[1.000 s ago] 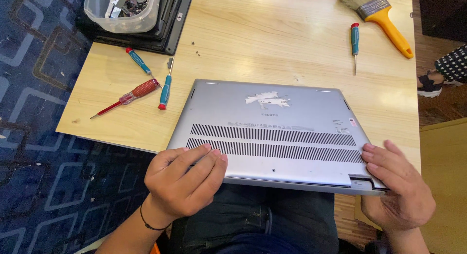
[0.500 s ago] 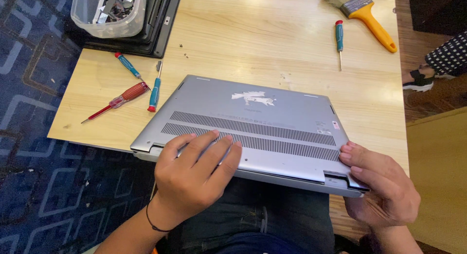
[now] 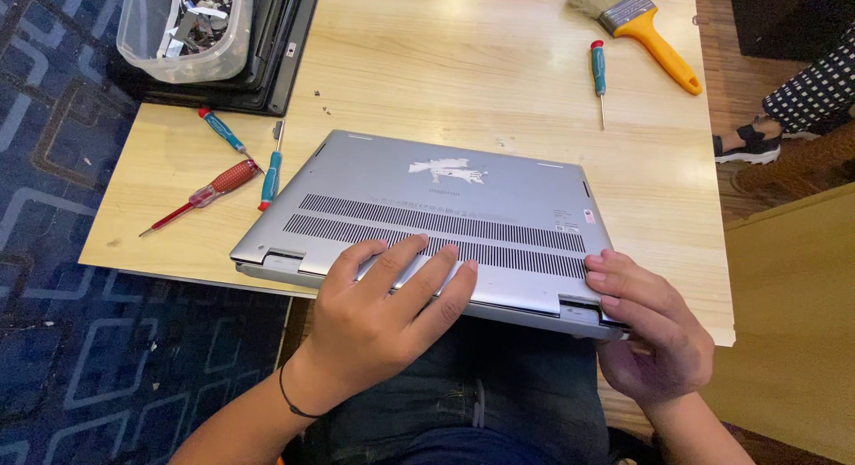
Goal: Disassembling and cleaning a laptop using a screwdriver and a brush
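On the far left, a blue carpet [image 3: 80, 358] with a pale geometric line pattern covered the floor beside a light wooden table [image 3: 427, 64] with a smooth, grained top. At the table's back left corner, a clear plastic tub [image 3: 183, 28] of small scrap parts sat on a flat black slab [image 3: 276, 64]. Nearer, three screwdrivers lay close together: a small teal-handled one [image 3: 221, 131], a red-handled one [image 3: 200, 196] with a long thin shaft, and a teal one [image 3: 271, 175] just beside it.

The person's left hand [image 3: 383, 318] lay palm down with fingers spread and extended, resting flat on the near edge of a silver laptop [image 3: 427, 224], not clenched around anything. A thin dark band circled that wrist. The laptop lay upside down on the table, its near edge overhanging toward the person's lap. Its matte metal underside showed two long rows of narrow vent slots and a torn white sticker patch near the middle.

The right hand [image 3: 650, 331] curled around the laptop's near right corner, fingers on top and gripping the edge.

Farther back on the right lay another teal-handled screwdriver [image 3: 598, 73] and a paintbrush [image 3: 637, 24] with pale bristles and a yellow handle. Beyond the table's right edge, another person's shoe [image 3: 744, 140] and patterned trouser leg showed.
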